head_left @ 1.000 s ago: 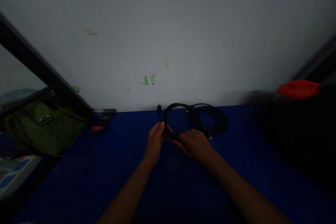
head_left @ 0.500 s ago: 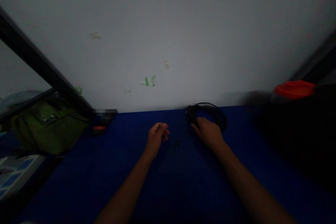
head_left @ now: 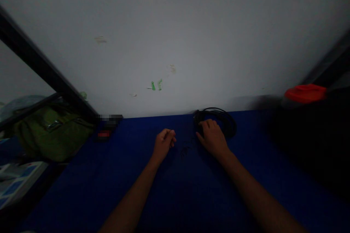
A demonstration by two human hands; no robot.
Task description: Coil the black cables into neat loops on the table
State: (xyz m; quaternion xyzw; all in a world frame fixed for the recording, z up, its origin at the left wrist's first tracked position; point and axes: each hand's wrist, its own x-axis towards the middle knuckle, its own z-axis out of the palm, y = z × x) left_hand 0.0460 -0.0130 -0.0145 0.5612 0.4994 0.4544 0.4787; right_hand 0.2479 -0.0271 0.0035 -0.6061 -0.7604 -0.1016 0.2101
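A coil of black cable (head_left: 229, 125) lies on the blue surface against the wall. My right hand (head_left: 214, 139) is over the coil's near left side, its thumb apart from the fingers. It seems to touch the cable, though the fingertips are dim against it. To the left, my left hand (head_left: 164, 142) is closed with thumb and fingertips together. Anything between those fingers is too small or dark to make out. Several thin dark strands (head_left: 186, 150) lie between my two hands; their kind is unclear.
Behind the surface (head_left: 131, 174) rises a pale wall (head_left: 207, 43) with scraps of green tape. A green bag (head_left: 51, 131) and a box (head_left: 23, 184) sit on the left beyond a dark post (head_left: 49, 65). On the right stands a large black shape, with an orange-red item (head_left: 306, 93) by it.
My right hand has shifted slightly left and its fingers are a little more spread. My left hand has hardly moved, and the coil stays in place.
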